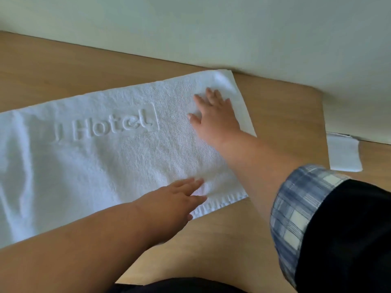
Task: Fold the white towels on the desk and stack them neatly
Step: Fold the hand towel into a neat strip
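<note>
A white towel (101, 161) with raised "Hotel" lettering lies spread flat across the wooden desk (63, 68); its left part runs out of view. My right hand (213, 115) rests flat, fingers apart, on the towel's far right corner. My left hand (175, 197) lies flat with fingers apart on the near right edge, beside the hemmed border. Neither hand grips the cloth. A small folded white towel (344, 153) sits apart at the right.
A pale wall (211, 28) runs along the desk's far edge. Bare wood shows to the right of the spread towel and in front of it. My rolled plaid cuff and dark sleeve (338, 229) fill the lower right.
</note>
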`<state>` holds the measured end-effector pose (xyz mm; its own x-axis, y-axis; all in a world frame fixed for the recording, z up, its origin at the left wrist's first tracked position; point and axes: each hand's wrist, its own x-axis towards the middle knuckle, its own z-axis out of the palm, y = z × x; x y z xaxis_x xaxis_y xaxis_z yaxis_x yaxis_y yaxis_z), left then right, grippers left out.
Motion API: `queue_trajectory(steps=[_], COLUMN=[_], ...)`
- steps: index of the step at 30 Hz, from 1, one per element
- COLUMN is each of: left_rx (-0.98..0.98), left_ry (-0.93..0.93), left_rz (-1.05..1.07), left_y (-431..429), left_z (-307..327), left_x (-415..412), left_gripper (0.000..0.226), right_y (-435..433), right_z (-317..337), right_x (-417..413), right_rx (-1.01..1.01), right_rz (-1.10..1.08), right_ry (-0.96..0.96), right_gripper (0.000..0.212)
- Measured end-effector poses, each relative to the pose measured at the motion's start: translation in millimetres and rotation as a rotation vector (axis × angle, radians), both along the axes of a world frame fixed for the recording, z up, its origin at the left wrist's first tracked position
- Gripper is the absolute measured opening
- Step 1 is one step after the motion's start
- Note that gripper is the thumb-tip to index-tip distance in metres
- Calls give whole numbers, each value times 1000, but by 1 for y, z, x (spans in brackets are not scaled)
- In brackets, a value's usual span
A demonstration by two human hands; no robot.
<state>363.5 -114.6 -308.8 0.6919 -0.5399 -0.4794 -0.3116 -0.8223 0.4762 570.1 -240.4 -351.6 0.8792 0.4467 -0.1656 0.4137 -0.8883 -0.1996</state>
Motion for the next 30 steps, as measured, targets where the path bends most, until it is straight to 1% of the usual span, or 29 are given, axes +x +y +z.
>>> queue_trajectory(steps=[2,4,7,9,10,12,14,15,17,21,23,26,28,30], left_rx=[22,41,102,160,192,244,277,289,326,363,337,259,215,178], left_ry=[-8,-28,-44,-31,-25,-8,-4,-7,-11,12,3,-8,-50,-147], left_rz=[-10,-16,-9,26,45,92,157,185,217,331,421,620,719,824], left_y=[0,0,3,10,13,23,41,52,81,138,164,210,249,292], left_z=[-1,-3,-3,3,7,16,25,28,32,37,38,40,41,41], left_x=[-2,-6,-16,-22,-23,-27,-34,-38,-50,-76,-86,-100,-110,-123], left_gripper=[57,58,60,64,65,67,68,68,67,65,65,65,64,61], right_y=[-14,-20,-17,-7,-1,19,39,48,61,96,123,178,222,268], right_z=[-6,-6,7,14,18,24,27,28,28,38,49,65,73,79], right_x=[6,29,51,33,14,-38,-98,-126,-165,-193,-199,-206,-214,-222], right_rx=[-84,-117,-156,-127,-82,46,157,172,114,2,-1,12,22,59], right_rz=[-56,-141,-288,-325,-301,-150,48,133,238,268,313,372,394,396], right_ry=[33,74,188,169,138,107,160,195,249,305,302,290,298,311], right_gripper=[76,80,82,79,76,68,59,56,53,57,59,62,63,61])
